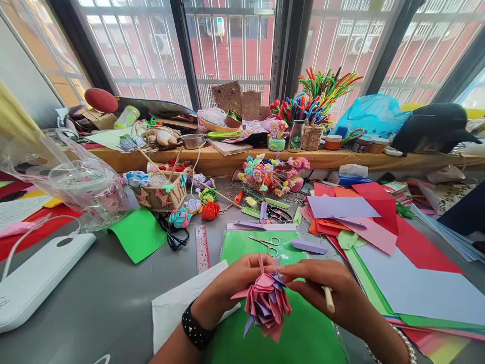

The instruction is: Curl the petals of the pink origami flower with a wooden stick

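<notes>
A pink and purple paper flower (267, 301) with many folded petals hangs over the green sheet, its layered side facing me. My left hand (233, 280) is closed on it from the left and behind, and those fingertips are partly hidden. My right hand (333, 280) pinches at the flower's upper right edge. A pale wooden stick (329, 299) is tucked in that same hand, with one end poking out below the knuckles. Beyond the hands, small scissors (269, 244) lie on the green plastic-covered sheet (235, 241), and a folded purple paper strip (308, 246) is to their right.
Coloured paper sheets (424, 288) are heaped at the right. A ruler (202, 247), a white tissue (166, 308), a green sheet (138, 235) and a white power bank (49, 278) lie leftward. Finished paper flowers (210, 211) and a cardboard basket (162, 194) stand farther back.
</notes>
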The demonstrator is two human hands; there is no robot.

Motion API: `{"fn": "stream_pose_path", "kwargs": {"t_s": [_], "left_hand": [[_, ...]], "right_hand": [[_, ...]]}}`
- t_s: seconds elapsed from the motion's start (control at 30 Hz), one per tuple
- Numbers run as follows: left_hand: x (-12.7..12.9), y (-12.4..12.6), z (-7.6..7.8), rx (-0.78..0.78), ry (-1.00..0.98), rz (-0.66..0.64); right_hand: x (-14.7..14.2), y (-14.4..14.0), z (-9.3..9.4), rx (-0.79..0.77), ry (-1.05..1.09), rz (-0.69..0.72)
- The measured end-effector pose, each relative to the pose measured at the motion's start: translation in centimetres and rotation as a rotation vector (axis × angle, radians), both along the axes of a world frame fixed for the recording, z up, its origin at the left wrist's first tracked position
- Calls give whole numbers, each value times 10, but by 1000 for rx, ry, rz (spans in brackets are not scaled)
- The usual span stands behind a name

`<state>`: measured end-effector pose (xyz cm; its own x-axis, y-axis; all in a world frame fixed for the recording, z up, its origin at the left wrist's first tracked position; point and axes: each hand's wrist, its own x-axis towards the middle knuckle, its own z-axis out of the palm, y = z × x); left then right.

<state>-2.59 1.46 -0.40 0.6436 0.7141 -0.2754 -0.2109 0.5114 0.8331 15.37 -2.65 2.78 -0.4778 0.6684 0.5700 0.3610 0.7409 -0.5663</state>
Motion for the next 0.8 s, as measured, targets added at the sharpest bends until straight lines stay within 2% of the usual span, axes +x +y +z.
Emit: {"fn": "stream_pose_path", "kwargs": {"t_s": [0.13, 0.3, 0.57, 0.67, 0.8], "left_hand": [[0, -1, -2, -31, 24, -67], [-1, -4, -2, -56, 37, -115], [4, -5, 4, -80, -19, -113], [4, -6, 2, -99, -27, -111], [1, -7, -6, -128, -77, -43]], "right_hand": [[1, -1, -1, -100, -77, 89], [6, -1, 1, -161, -76, 117], [3, -4, 2, -75, -67, 44], [3, -2, 2, -28, -39, 66], [3, 0, 2, 52, 0, 40]]}}
